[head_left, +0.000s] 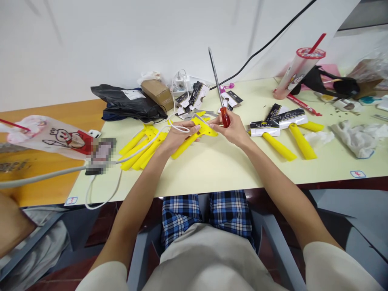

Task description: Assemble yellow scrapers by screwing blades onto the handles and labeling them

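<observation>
My left hand (178,136) is closed on a yellow plastic scraper (185,146), its handle slanting down toward me and its wide head pointing up and right. Tucked in my right hand (234,128) is a screwdriver (225,117) with a red handle, its long metal shaft pointing up and away. The thumb and fingers of that hand also touch the right corner of the scraper's head. Several more yellow scraper handles (133,143) lie left of my hands. To the right, several yellow scrapers (280,146) have black-and-white card sleeves over their heads.
Loose card sleeves (198,95), a black plastic bag (129,103) and a cardboard box (157,93) sit at the back. A white cable (145,147) crosses by my left wrist. Drink cups stand at the left (57,135) and right (298,72). Crumpled tissue (351,139) lies far right.
</observation>
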Action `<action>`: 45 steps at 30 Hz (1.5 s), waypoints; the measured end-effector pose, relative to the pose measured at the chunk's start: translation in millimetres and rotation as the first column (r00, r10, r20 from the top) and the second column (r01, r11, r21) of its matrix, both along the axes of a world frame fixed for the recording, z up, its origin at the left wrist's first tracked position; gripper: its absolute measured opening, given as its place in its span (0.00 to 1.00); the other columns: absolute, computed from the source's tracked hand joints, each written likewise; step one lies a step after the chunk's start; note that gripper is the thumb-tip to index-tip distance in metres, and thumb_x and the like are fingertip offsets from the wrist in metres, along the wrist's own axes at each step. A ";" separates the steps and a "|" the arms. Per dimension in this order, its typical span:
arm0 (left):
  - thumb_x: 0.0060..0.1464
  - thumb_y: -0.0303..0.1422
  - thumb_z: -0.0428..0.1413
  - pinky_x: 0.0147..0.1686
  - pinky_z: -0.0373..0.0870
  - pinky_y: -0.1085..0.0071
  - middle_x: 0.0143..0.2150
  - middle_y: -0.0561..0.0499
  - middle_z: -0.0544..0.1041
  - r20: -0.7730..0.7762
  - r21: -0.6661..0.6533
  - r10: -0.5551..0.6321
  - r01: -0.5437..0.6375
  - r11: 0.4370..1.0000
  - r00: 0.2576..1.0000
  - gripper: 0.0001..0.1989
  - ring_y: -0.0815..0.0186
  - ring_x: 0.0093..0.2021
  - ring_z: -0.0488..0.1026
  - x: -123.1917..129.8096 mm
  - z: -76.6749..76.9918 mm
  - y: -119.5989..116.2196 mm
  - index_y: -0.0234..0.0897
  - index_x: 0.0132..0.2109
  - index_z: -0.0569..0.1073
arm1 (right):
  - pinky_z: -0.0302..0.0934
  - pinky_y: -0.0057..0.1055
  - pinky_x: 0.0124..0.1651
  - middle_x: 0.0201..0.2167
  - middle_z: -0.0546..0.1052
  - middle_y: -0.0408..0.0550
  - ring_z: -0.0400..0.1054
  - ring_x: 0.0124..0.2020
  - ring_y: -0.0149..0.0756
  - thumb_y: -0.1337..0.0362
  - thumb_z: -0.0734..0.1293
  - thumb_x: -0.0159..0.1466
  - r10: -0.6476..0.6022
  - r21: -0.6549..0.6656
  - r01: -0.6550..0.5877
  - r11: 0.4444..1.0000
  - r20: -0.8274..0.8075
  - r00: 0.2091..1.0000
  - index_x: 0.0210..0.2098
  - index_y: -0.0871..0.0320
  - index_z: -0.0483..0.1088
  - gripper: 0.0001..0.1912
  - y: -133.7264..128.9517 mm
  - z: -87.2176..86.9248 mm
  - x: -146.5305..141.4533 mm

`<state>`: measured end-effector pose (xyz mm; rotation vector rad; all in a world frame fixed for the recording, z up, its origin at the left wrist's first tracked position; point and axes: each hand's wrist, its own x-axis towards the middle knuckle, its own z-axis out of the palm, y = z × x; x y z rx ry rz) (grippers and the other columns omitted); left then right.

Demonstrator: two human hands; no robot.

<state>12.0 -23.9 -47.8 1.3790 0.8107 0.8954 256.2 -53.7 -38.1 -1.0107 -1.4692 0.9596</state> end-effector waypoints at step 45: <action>0.57 0.53 0.73 0.30 0.82 0.69 0.45 0.44 0.88 0.037 0.167 0.179 -0.183 0.969 0.983 0.26 0.57 0.42 0.87 15.3 5.2 -7.7 0.38 0.48 0.79 | 0.63 0.34 0.32 0.26 0.62 0.36 0.63 0.27 0.32 0.36 0.84 0.57 -0.040 -0.157 0.023 0.987 -0.105 0.994 0.33 0.50 0.59 0.37 8.7 -16.7 -2.6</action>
